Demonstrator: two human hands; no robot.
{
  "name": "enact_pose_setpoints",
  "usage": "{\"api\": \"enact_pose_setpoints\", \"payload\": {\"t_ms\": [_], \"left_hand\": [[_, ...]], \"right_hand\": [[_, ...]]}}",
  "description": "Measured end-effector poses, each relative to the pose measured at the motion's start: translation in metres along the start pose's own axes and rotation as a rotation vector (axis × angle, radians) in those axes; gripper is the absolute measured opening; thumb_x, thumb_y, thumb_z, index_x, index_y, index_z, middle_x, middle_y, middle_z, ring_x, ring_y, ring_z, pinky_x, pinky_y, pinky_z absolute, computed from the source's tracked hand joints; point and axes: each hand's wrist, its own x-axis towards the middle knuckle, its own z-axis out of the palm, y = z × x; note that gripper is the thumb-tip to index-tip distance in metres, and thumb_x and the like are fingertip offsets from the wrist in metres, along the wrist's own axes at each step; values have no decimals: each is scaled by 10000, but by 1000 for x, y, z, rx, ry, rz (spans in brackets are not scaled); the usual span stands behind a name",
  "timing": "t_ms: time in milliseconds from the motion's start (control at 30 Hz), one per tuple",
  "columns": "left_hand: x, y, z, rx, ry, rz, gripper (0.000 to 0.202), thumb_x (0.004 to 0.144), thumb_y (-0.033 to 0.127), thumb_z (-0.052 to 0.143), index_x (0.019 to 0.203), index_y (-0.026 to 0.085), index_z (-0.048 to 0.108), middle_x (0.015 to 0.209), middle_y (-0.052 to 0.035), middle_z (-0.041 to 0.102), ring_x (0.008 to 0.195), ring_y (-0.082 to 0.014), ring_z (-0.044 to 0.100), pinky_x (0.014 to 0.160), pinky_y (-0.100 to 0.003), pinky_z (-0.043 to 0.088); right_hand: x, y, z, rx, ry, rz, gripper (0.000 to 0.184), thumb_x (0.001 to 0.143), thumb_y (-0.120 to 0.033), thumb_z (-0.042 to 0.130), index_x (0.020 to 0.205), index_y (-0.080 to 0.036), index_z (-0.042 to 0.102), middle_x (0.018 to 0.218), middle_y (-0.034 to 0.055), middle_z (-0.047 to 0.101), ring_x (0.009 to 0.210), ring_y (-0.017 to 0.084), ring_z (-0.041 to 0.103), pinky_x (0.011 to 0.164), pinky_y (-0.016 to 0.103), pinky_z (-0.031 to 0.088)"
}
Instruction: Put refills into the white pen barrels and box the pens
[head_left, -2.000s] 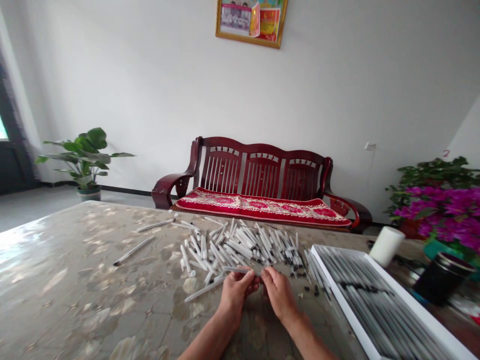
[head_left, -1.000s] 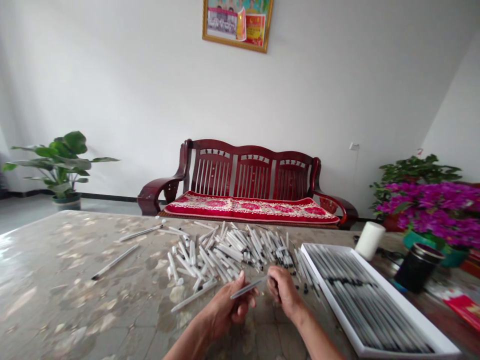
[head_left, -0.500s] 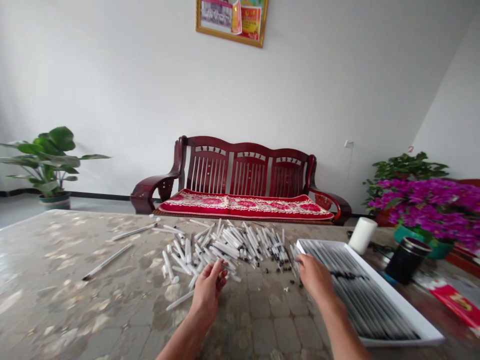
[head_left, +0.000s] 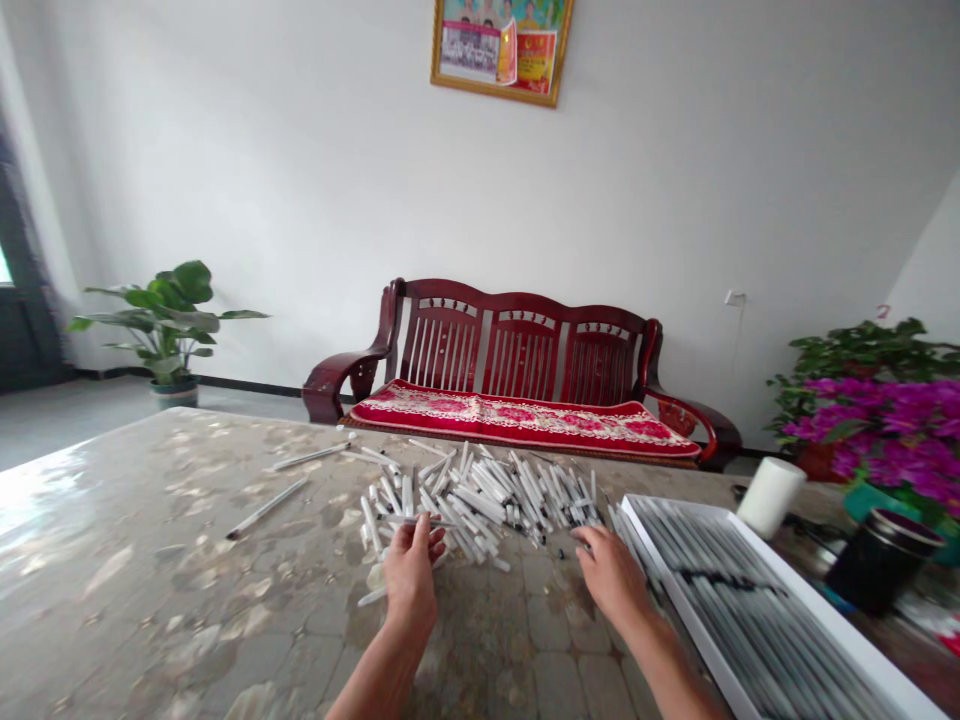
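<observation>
A heap of white and clear pen barrels and caps (head_left: 487, 490) lies at the middle of the table. At its near left edge, my left hand (head_left: 411, 570) pinches a thin pen (head_left: 397, 518) that lies crosswise at the fingertips. To the right of the heap my right hand (head_left: 611, 572) reaches down with bent fingers close together. Something dark shows at its fingertips, too small to name. A small black piece (head_left: 561, 554) lies just left of that hand. Beside the right forearm stands a shallow white box (head_left: 675, 610) with rows of pens in it.
Two pens, one of them the nearer pen (head_left: 266, 508), lie apart on the patterned table (head_left: 187, 600) at left. Right of the box stand a white roll (head_left: 771, 498), a black cup (head_left: 883, 562) and purple flowers (head_left: 892, 425). A wooden bench (head_left: 517, 330) is behind the table.
My left hand has come up to the heap's near edge, and a pen now shows in its fingers. My right hand has moved away from the box's edge toward the small black pieces. The view has turned left.
</observation>
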Motion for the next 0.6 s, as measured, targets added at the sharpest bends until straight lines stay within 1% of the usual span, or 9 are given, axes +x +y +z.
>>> {"api": "enact_pose_setpoints", "payload": {"t_ms": [133, 200, 267, 400, 500, 600], "left_hand": [[7, 10, -3, -70, 39, -64, 65, 787, 202, 698, 760, 176, 645, 722, 3, 680, 561, -89, 646, 500, -173, 492], [10, 14, -5, -82, -1, -122, 61, 805, 168, 683, 765, 171, 637, 718, 3, 677, 548, -85, 646, 489, -170, 489], [12, 18, -7, -75, -64, -169, 66, 807, 150, 687, 772, 164, 633, 733, -6, 685, 543, -85, 648, 476, -171, 488], [14, 20, -10, -73, -149, -211, 84, 799, 172, 715, 797, 154, 633, 759, -23, 699, 541, -83, 649, 467, -167, 491], [12, 20, -12, -84, -194, -225, 132, 775, 209, 750, 802, 154, 633, 756, -21, 700, 541, -81, 648, 469, -162, 492], [10, 19, -13, -73, -235, -217, 207, 722, 259, 801, 792, 154, 636, 777, -27, 709, 552, -82, 648, 468, -159, 487]], "right_hand": [[6, -24, 10, 5, -50, -59, 332, 831, -124, 520, 1094, -230, 693, 1123, 70, 692, 1087, 224, 622, 934, 285, 433], [12, -36, 13, -18, -80, -99, 369, 821, -111, 529, 1137, -225, 679, 1151, 76, 681, 1109, 226, 612, 948, 281, 426], [19, -48, 16, -42, -100, -130, 391, 834, -116, 521, 1185, -221, 658, 1179, 81, 670, 1124, 224, 604, 952, 278, 423], [38, -70, 20, -114, -116, -154, 370, 897, -191, 507, 1244, -227, 629, 1214, 93, 652, 1119, 222, 605, 930, 285, 429], [51, -81, 23, -144, -129, -153, 301, 901, -253, 541, 1166, -217, 679, 1162, 111, 668, 1062, 235, 625, 870, 306, 446], [56, -84, 28, -129, -125, -146, 196, 861, -235, 600, 1001, -206, 733, 1093, 109, 689, 1011, 230, 639, 818, 294, 448]]}}
